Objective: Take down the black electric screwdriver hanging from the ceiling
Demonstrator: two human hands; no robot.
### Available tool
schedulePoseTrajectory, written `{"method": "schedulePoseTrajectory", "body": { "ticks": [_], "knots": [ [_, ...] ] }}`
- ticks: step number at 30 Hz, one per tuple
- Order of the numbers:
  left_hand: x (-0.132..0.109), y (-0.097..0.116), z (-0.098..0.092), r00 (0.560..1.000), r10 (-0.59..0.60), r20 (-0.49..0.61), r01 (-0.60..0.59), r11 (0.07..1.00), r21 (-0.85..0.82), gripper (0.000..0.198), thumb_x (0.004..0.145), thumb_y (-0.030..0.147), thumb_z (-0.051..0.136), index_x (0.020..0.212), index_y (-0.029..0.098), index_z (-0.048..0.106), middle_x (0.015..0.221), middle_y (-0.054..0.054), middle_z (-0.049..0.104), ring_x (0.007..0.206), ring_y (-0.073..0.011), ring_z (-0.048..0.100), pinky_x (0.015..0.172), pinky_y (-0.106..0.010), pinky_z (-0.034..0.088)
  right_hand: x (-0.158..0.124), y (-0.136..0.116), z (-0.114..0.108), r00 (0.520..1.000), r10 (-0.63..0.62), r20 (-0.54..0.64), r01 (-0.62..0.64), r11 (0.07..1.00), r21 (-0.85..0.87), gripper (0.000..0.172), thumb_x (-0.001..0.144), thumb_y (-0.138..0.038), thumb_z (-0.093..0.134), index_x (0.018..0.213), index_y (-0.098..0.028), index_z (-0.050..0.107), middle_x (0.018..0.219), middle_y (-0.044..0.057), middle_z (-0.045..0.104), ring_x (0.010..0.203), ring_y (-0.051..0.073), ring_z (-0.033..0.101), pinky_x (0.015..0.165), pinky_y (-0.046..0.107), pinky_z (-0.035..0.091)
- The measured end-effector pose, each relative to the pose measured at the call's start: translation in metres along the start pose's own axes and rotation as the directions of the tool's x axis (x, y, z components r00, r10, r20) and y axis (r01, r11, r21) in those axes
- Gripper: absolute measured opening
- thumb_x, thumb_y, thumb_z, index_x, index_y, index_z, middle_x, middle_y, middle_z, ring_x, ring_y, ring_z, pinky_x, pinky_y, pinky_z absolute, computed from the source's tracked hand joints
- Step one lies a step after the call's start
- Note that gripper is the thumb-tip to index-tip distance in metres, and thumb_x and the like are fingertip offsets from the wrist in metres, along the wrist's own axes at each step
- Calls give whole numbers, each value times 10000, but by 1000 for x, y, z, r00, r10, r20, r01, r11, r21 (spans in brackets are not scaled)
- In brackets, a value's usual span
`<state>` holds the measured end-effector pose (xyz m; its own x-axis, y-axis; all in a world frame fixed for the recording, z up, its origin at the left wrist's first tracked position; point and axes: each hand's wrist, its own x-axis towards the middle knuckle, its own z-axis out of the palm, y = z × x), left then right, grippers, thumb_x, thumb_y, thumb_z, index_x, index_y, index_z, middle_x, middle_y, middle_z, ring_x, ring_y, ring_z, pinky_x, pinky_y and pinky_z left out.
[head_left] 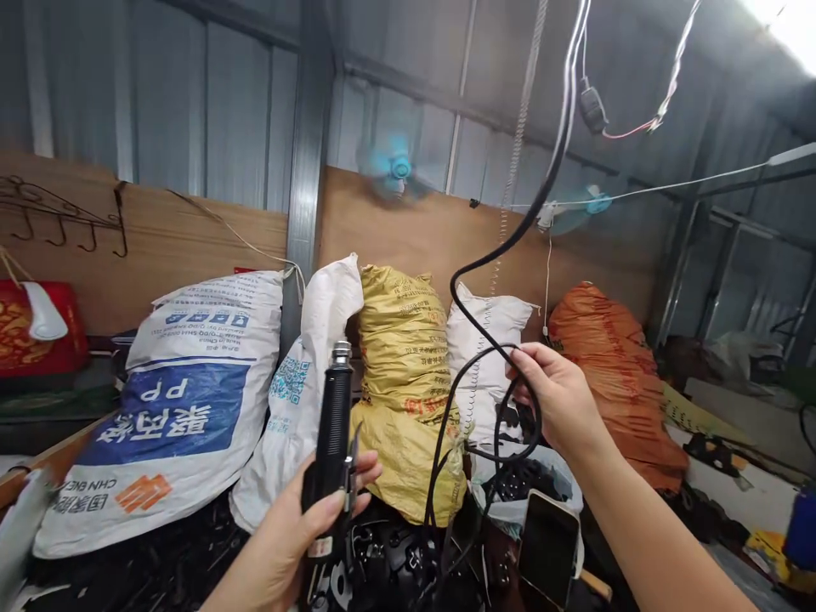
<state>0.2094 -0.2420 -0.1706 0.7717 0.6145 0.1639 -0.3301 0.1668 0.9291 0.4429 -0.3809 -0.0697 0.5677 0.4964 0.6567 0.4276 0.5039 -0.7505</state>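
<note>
While the left hand (290, 531) is clamped around the lower body of a black electric screwdriver (332, 442), the tool stands upright with its metal tip pointing up, in front of the white sacks. The thumb lies across the front of the handle and the fingers wrap behind it, so the grip looks firm.

Further right, the right hand (554, 399) is closed on the black cable (503, 246), pinching a loop of it between thumb and fingers at about chest height. From that loop the cable climbs in a curve toward the roof, where it joins hanging white wires, and another run drops down toward the pile of black plastic parts (395, 561) below the hands.

As far as can be judged, the tool is already picked up and its cable is gathered in hand, but nothing is being screwed yet: the tip touches no part, and the parts lie loose in the heap.

Around this, a phone (548, 548) leans near the right forearm. Behind stand a printed white sack (184, 408), a yellow sack (405, 374) and an orange sack (612, 374) against the brown board wall, with two fans above.
</note>
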Motion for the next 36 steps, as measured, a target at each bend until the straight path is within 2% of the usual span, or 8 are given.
{"method": "schedulePoseTrajectory", "body": {
  "ticks": [5,11,15,19,21,26,30,36],
  "knots": [
    [20,-6,24,966,96,241,-97,995,-11,405,788,288,538,1186,225,501,1338,-67,417,1264,-216,329,1092,-360,228,31,-11,12,997,12,83,-20,995,96,362,607,-442,733,695,-144,545,594,-19,522,440,43,353,382,146,278],
    [28,9,49,916,97,390,-61,993,-105,301,793,276,532,1087,222,566,1134,-67,568,1033,-193,536,875,-280,452,41,-2,16,914,150,377,-189,979,70,355,661,-432,694,716,-137,505,636,-7,549,418,26,366,381,136,270],
    [19,19,53,917,114,382,-88,992,-86,254,751,316,592,983,213,603,955,-48,607,842,-154,581,693,-204,486,41,5,9,927,61,370,-68,998,8,337,713,-440,651,725,-137,504,606,-39,489,423,29,373,395,146,276],
    [10,24,57,927,132,350,-109,990,-86,485,685,356,656,1146,270,530,1225,-29,503,1120,-201,466,940,-265,413,40,12,5,916,44,398,-47,999,-4,326,734,-428,634,715,-136,490,594,-58,427,424,13,329,392,137,215],
    [6,25,61,926,103,364,-74,993,-92,528,667,368,671,1164,267,520,1259,-31,480,1089,-198,486,920,-268,428,40,12,5,919,19,395,-27,1000,14,314,749,-428,610,721,-141,486,588,-62,420,411,12,324,383,137,213],
    [-3,33,61,974,43,223,-44,999,-1,413,632,401,691,988,201,631,959,-60,632,809,-137,569,661,-149,457,59,0,-6,991,-131,-9,130,977,171,204,683,-274,579,842,-181,493,573,-76,452,360,35,343,316,143,234],
    [-6,41,44,981,76,177,-77,997,-4,310,674,394,663,899,181,652,727,-30,600,619,-78,499,558,-123,420,91,-4,-47,911,-86,-403,176,966,191,138,663,-191,523,769,-198,435,528,-83,446,344,37,329,324,154,247],
    [2,46,6,994,69,82,-62,995,-84,331,711,376,638,989,198,643,729,-31,586,655,-94,514,615,-149,466,113,6,-131,804,-45,-593,126,987,96,133,720,-171,512,627,-195,421,532,-49,430,388,38,363,380,208,290]
  ]
}}
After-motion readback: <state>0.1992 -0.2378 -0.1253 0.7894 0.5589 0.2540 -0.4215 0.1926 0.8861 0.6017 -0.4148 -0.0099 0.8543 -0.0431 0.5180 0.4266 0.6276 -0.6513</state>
